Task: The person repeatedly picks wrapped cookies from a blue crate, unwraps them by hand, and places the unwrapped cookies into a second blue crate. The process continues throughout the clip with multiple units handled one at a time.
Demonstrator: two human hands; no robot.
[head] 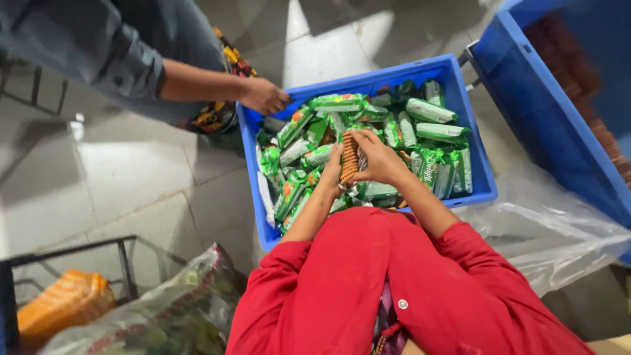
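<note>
Both my hands are over a blue plastic crate (470, 141) filled with several green biscuit packets (430, 110). My left hand (331, 172) and my right hand (380, 158) together grip an upright stack of brown biscuits (349, 158) with its wrapper peeled down. My red sleeves fill the bottom of the view. Another person's hand (264, 96) rests on the crate's far left corner.
A second, larger blue crate (545, 112) with brown biscuits inside stands at the right. A clear plastic sheet (552, 230) lies under it. At bottom left, a bag of empty wrappers (164, 315) sits beside a metal frame and an orange packet (62, 302).
</note>
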